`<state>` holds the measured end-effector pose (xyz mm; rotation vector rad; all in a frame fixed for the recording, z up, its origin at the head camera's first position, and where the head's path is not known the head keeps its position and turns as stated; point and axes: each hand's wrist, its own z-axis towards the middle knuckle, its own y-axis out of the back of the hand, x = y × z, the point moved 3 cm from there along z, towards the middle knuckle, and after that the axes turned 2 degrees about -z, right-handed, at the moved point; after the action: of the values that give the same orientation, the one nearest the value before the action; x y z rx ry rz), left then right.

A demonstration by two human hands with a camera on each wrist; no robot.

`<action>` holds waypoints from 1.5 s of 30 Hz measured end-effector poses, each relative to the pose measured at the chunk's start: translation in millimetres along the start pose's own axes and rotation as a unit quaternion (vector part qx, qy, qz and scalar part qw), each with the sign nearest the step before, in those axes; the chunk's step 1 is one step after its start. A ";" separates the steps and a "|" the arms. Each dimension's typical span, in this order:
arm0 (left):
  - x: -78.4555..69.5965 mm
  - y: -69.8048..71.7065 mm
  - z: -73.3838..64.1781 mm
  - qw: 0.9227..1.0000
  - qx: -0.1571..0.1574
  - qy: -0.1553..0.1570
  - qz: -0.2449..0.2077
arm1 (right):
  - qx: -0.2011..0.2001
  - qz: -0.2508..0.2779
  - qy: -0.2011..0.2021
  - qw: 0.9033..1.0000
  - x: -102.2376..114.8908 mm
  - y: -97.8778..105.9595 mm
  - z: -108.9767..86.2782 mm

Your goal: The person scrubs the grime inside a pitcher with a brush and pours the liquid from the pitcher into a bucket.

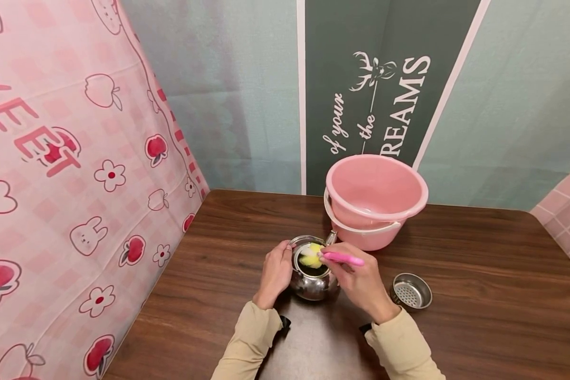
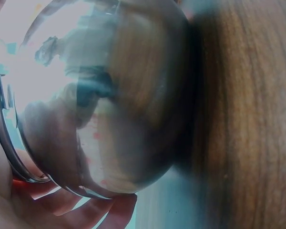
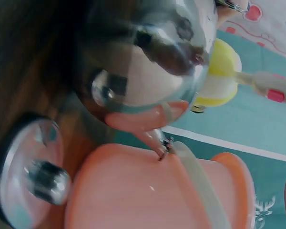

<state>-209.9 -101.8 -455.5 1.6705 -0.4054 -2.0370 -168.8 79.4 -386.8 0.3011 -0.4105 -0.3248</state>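
Observation:
A shiny steel teapot (image 1: 311, 289) stands upright on the table, lidless, its spout (image 1: 331, 238) pointing towards the bucket. My left hand (image 1: 276, 270) grips the teapot at its left side, fingers bent round the body near the folded-down handle (image 2: 9, 138). A pink-handled sponge brush (image 1: 344, 258) is pinched in my right hand (image 1: 361, 279). Its yellow and white sponge head (image 1: 311, 256) is at the teapot's mouth, partly inside. In the right wrist view the sponge (image 3: 221, 74) shows beyond the rim.
Behind the teapot stands a pink bucket (image 1: 366, 240) with a pink basin (image 1: 377, 184) in its top. A steel strainer (image 1: 412, 291) sits right of my right hand. The right wrist view also shows a knobbed lid (image 3: 21, 162) on the wooden table (image 1: 494, 316). Printed cloths hang behind and left.

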 end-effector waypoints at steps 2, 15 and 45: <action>0.4 -0.4 0.3 1.000 0.000 -0.001 0.001 | -0.026 0.012 -0.030 0.999 -3.1 0.2 -2.9; 0.2 -0.5 0.0 1.000 0.002 0.000 0.002 | -0.088 0.054 -0.380 0.919 -23.3 0.6 -15.8; -1.1 -3.2 -1.9 1.000 -0.018 0.023 0.001 | 0.081 -0.077 -0.297 0.948 -19.5 -20.8 40.6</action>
<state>-208.4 -98.3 -456.7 1.6921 -0.3519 -1.9886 -208.4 58.9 -365.2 0.3953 -1.0139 -0.5385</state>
